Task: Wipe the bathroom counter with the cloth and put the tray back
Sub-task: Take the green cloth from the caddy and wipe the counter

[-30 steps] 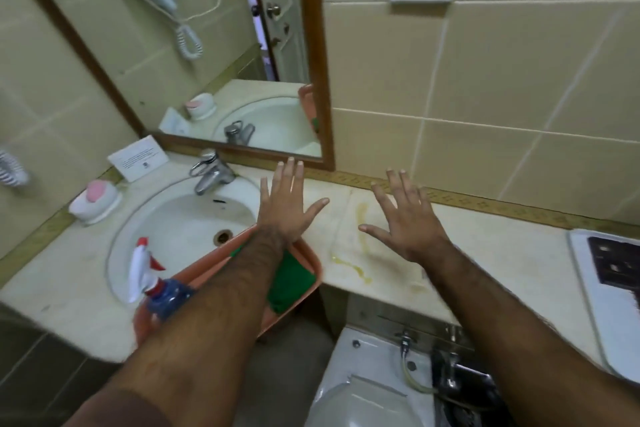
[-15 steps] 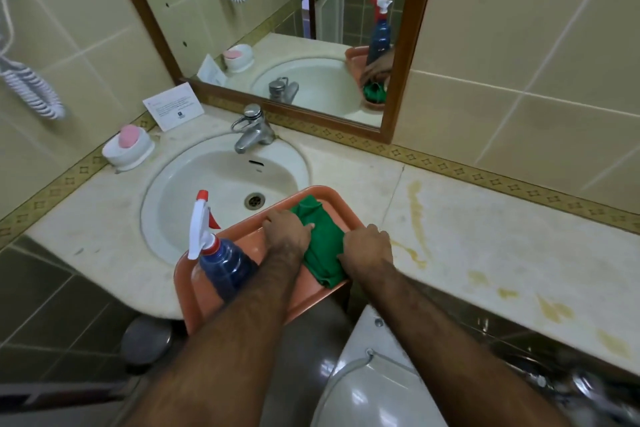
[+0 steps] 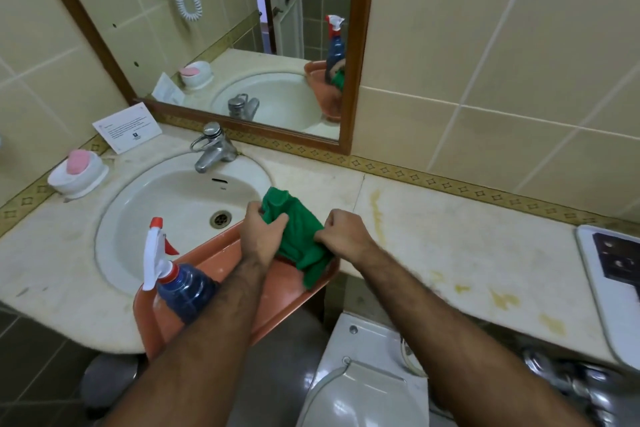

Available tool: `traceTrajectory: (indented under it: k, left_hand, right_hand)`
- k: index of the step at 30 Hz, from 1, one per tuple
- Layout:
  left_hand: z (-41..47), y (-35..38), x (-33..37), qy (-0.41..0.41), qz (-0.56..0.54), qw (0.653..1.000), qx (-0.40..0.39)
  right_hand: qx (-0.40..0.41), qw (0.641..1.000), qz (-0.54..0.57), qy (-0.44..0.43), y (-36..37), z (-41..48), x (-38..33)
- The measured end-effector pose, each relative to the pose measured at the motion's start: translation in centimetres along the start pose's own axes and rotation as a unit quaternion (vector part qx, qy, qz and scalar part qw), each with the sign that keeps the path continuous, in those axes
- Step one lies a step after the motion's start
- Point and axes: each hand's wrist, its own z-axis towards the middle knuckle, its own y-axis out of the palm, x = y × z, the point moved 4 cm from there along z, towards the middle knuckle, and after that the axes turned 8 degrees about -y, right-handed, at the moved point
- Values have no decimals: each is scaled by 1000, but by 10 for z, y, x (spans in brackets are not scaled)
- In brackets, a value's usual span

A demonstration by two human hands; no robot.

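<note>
While both hands grip the cloth [image 3: 297, 236], I count the job as barely begun. My left hand [image 3: 262, 231] is clamped on the cloth's left side and my right hand [image 3: 342, 231] is fisted on its right edge, with the green fabric bunched between them and lifted just above the tray [image 3: 221, 255]; its lower corner hangs down toward the tray's right rim.

Seen from the sink [image 3: 173, 204], the tray lies at 5 o'clock, overlapping the basin's front rim and jutting past the counter [image 3: 450, 236] edge toward me. At the tray's 7 o'clock corner stands the spray bottle [image 3: 176, 281], upright and just beside my left forearm.

From my hands, the counter runs off to 3 o'clock, and none of it looks wiped yet. A yellow streak [image 3: 376, 215] runs down the stone just beside my right hand, and more yellow spots [image 3: 504, 298] sit toward 4 o'clock near the front edge. A white mat [image 3: 588, 274] covers the far right end.

My reading: 0 of the 2 steps are done. The cloth is in hand but has not touched the stone, so the wiping is all ahead, and the tray cannot go back until then. Where the tray belongs I cannot tell.
</note>
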Motion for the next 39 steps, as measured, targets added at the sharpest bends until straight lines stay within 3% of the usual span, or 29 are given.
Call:
traceTrajectory:
  k: [3, 6, 9, 12, 14, 15, 18, 23, 26, 29, 33, 36, 39]
  left_hand:
    - [-4, 27, 43, 65, 19, 997, -36]
    - [-10, 71, 78, 124, 78, 986, -76]
    - [-19, 121, 88, 159, 187, 963, -111]
    - [-31, 160, 77, 187, 316, 925, -99]
    - [-46, 182, 65, 252, 355, 898, -58]
    - [-55, 192, 58, 276, 350, 894, -51]
    - [-77, 217, 22, 261, 379, 885, -70]
    - [-69, 226, -18, 215, 465, 858, -29]
    - [-35, 235, -7, 186, 438, 879, 20]
    - [-4, 267, 18, 178, 430, 885, 4]
    - [-30, 307, 24, 295, 466, 829, -88]
    - [-88, 289, -15, 365, 464, 794, -146]
    - [-92, 243, -42, 282, 470, 833, -77]
  right_hand:
    - [63, 985, 156, 45, -33, -8, 24]
    - [92, 942, 307, 100, -48, -22, 61]
    - [96, 924, 345, 134, -46, -30, 98]
    - [75, 951, 269, 134, -39, -32, 128]
    - [77, 994, 64, 53, -46, -28, 144]
    - [94, 995, -31, 16, -55, -26, 153]
    - [140, 979, -140, -54, -97, -9, 187]
    - [-19, 944, -323, -70, -140, 26, 278]
    - [-17, 942, -323, -89, -138, 34, 309]
    - [4, 940, -324, -107, -134, 39, 319]
    - [37, 935, -332, -122, -133, 35, 317]
    - [43, 930, -342, -125, -133, 33, 315]
    - [42, 935, -328, -126, -134, 32, 315]
